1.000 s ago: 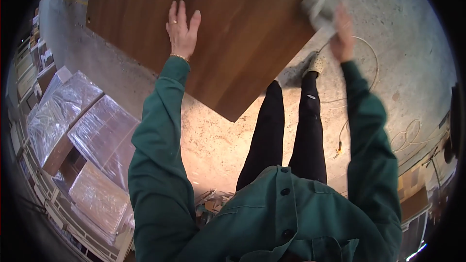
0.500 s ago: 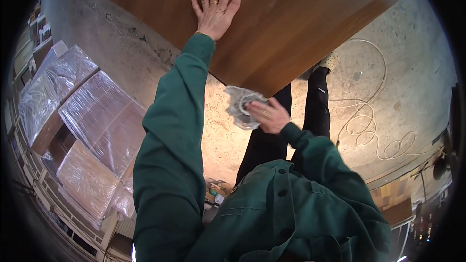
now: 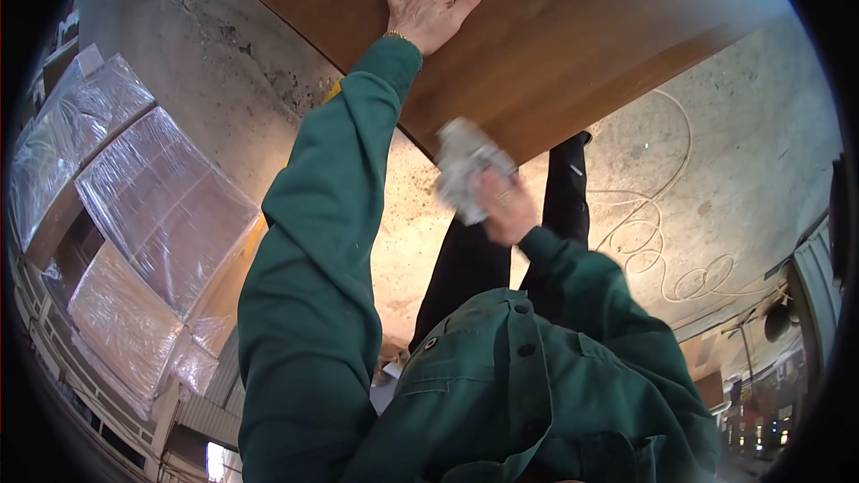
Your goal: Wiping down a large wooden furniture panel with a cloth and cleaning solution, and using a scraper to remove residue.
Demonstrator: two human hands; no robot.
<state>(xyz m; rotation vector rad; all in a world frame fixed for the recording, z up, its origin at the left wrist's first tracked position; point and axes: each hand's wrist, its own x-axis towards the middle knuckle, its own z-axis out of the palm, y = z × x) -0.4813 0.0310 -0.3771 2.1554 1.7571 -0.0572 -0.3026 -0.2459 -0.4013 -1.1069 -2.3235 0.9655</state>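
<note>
Speckled concrete floor (image 3: 224, 63) fills most of what I see from the head camera, with a large brown wooden surface (image 3: 573, 45) slanting across the top of the picture, its near edge running from upper left down to a corner and then back up to the right. My left hand (image 3: 431, 2) lies flat on that surface, palm down, fingers spread wide and pointing away from me, gripping nothing; a ring shows on one finger and a thin bracelet at the wrist. The left arm reaches out nearly straight in its green sleeve (image 3: 322, 241), rising from the lower edge to the surface. My right hand (image 3: 503, 207) is closed around a crumpled grey-white cloth (image 3: 465, 165), which bunches out above the fingers and is somewhat blurred. The cloth sits just below the near edge of the surface, close to its corner; I cannot tell whether it touches the wood. The right arm is bent sharply, elbow low, hand drawn in near my chest. Black trouser legs (image 3: 470, 259) stand below the hand. A pale cable (image 3: 662, 241) loops on the floor at right, and plastic-wrapped flat packs (image 3: 170, 206) are stacked at left, well apart from both hands.
</note>
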